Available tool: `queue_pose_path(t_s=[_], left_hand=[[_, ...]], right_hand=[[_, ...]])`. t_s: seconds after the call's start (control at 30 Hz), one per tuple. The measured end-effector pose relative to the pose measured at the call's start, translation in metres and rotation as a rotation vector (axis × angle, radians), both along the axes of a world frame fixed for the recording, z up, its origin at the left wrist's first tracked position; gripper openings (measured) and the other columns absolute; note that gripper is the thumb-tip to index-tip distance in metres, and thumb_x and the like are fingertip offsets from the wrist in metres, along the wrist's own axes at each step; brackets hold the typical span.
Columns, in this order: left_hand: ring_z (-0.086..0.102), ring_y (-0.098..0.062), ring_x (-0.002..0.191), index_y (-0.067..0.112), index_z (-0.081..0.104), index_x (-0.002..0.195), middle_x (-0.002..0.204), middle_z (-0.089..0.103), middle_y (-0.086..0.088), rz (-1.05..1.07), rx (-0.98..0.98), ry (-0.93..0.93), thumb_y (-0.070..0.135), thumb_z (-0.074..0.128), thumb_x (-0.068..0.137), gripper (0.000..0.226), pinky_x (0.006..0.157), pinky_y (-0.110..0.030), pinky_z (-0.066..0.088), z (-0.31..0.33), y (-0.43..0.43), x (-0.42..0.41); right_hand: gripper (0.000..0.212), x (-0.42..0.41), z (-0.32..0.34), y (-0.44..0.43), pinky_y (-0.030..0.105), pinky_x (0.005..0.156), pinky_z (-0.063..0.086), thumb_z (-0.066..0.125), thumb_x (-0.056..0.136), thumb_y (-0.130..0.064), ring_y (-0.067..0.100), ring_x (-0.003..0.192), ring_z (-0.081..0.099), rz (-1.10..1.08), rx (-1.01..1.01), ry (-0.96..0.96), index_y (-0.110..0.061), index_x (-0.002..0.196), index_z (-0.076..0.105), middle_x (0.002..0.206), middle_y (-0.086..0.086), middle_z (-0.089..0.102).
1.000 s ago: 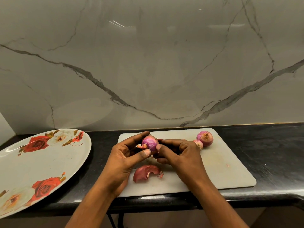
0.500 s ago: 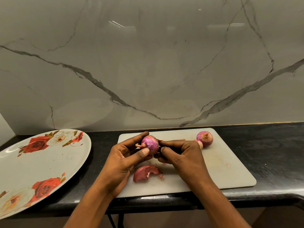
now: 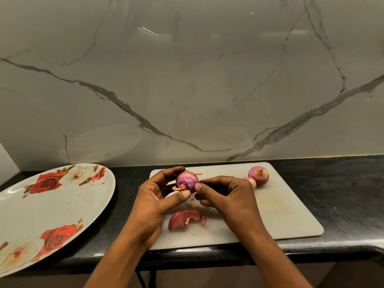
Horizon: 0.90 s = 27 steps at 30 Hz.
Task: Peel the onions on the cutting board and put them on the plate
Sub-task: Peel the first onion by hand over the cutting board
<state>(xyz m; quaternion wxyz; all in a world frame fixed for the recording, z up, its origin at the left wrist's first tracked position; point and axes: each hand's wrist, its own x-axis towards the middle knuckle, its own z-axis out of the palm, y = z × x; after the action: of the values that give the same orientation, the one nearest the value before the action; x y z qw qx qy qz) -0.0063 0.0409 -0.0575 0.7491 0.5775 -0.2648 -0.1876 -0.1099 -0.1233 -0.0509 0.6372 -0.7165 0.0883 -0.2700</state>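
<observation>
Altogether three onions [image 3: 187, 181], one plate [image 3: 52, 204].

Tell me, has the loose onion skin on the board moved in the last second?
No. The loose onion skin lies where it did, near the front edge of the cutting board.

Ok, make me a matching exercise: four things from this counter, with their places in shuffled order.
1 held onion
2 loose peel
3 plate
4 big unheld onion

A on the counter, left of the cutting board
B far right part of the board
C gripped between left hand and right hand
D near part of the board, lying loose

Pairs: 1-C, 2-D, 3-A, 4-B
</observation>
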Motion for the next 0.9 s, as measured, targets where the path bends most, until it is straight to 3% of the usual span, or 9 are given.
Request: queue_pose_path(t_s=[0.33,0.5,0.7,0.9], left_hand=[[0.072,-0.023,0.118,0.018,0.072,0.124,0.124,0.075,-0.001,0.04,0.027,-0.048,0.004,0.086,0.065,0.062,0.086,-0.033,0.063,-0.0008,0.0001,-0.0003],[0.071,-0.026,0.12,0.02,0.071,0.128,0.128,0.074,-0.004,0.011,0.012,-0.007,0.005,0.084,0.07,0.062,0.094,-0.038,0.062,-0.0009,0.0002,0.0003],[0.07,-0.033,0.121,0.015,0.065,0.136,0.133,0.071,-0.012,-0.052,-0.081,0.09,0.001,0.075,0.08,0.059,0.094,-0.038,0.062,0.0006,0.0002,0.0005],[0.07,-0.028,0.122,0.02,0.069,0.134,0.133,0.071,-0.006,-0.035,-0.041,0.068,-0.002,0.078,0.077,0.062,0.096,-0.037,0.062,-0.0004,-0.0005,0.0019]], right_hand=[[0.009,0.002,-0.0029,-0.0013,0.032,0.073,0.066,0.079,0.091,-0.013,0.016,0.079,0.08,-0.029,-0.032,0.038,-0.022,0.093,0.081,0.084,-0.001,0.081],[0.007,0.0016,-0.0022,-0.0009,0.031,0.072,0.066,0.079,0.09,-0.014,0.016,0.078,0.08,-0.036,-0.016,0.042,-0.021,0.09,0.08,0.082,0.001,0.081],[0.004,0.0022,-0.0035,-0.0027,0.034,0.073,0.066,0.081,0.089,-0.013,0.018,0.078,0.08,-0.059,0.02,0.055,-0.015,0.093,0.08,0.083,0.002,0.081],[0.013,0.0015,-0.0043,-0.0029,0.036,0.074,0.066,0.08,0.088,-0.007,0.019,0.081,0.08,-0.06,0.01,0.022,-0.015,0.098,0.081,0.087,0.002,0.081]])
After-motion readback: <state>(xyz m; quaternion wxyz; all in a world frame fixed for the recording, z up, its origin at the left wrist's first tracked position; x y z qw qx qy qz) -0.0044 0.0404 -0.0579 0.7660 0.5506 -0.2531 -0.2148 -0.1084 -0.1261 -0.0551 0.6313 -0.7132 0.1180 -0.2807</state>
